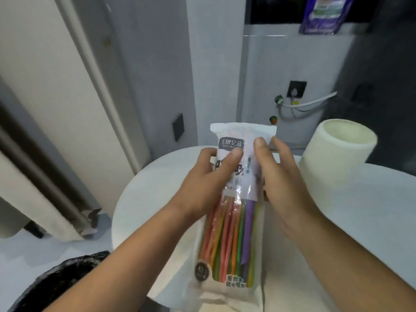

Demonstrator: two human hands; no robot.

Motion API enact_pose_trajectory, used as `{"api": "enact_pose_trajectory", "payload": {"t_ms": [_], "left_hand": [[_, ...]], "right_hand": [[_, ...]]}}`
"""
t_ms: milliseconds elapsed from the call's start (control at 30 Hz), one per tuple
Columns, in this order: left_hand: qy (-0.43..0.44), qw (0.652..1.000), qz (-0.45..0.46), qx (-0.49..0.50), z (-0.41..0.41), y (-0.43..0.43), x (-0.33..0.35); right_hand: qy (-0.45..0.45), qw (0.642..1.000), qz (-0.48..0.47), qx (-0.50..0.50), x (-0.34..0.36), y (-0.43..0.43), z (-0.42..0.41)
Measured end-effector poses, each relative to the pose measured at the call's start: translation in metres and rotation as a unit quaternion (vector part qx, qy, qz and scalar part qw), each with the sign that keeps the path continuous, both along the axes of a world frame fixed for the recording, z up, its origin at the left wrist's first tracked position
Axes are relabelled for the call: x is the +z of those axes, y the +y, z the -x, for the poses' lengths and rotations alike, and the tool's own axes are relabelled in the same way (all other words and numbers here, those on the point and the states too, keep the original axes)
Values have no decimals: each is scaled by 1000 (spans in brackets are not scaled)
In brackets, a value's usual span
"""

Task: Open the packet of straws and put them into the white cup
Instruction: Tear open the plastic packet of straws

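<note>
Near end of the packet of straws, lowest in view; the long axis runs away from the camera, over the surface, to the top seal, judged unopened. At left, the upper half is gripped by the left hand, thumb laid across the front. At right, it is pinched by the fingers of the right hand. The seal lies just beyond both thumbs. The white cup is seen farther right, nearer the right hand.

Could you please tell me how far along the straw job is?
Nothing finished yet. The packet looks sealed at its top edge, straws inside. In hand: left hand and right hand both grip its upper part. Remaining: opening it and moving the straws into the white cup, which shows no straws.
</note>
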State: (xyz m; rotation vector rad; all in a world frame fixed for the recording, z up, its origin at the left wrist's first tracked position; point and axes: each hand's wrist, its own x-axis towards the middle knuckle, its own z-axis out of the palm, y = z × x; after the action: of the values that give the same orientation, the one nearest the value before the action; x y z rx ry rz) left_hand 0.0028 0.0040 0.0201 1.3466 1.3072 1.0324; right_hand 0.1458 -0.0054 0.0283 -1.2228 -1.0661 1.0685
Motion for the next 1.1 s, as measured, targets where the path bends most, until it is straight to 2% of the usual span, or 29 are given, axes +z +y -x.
{"api": "enact_pose_trajectory", "payload": {"t_ms": [233,333,400,500,600,733,933,1100], "left_hand": [[17,997,-79,-13,-14,-56,65],[130,988,-71,44,-16,-79,83],[164,982,-67,65,-17,-95,96],[125,989,-52,55,-22,-111,106],[23,998,-54,4,-22,-122,103],[-79,990,-94,-69,-17,-143,98],[-100,987,-108,-65,-9,-155,81],[-73,978,-153,-122,-2,-157,74]], "right_hand": [[120,992,-22,43,59,-50,4],[172,981,-26,89,78,-78,0],[180,978,-36,100,87,-94,-5],[174,975,-42,132,98,-113,-10],[157,972,-23,176,102,-128,-17],[126,980,-29,153,104,-145,-24],[56,986,-26,153,96,-162,-26],[23,988,-32,148,89,-165,-33]]}}
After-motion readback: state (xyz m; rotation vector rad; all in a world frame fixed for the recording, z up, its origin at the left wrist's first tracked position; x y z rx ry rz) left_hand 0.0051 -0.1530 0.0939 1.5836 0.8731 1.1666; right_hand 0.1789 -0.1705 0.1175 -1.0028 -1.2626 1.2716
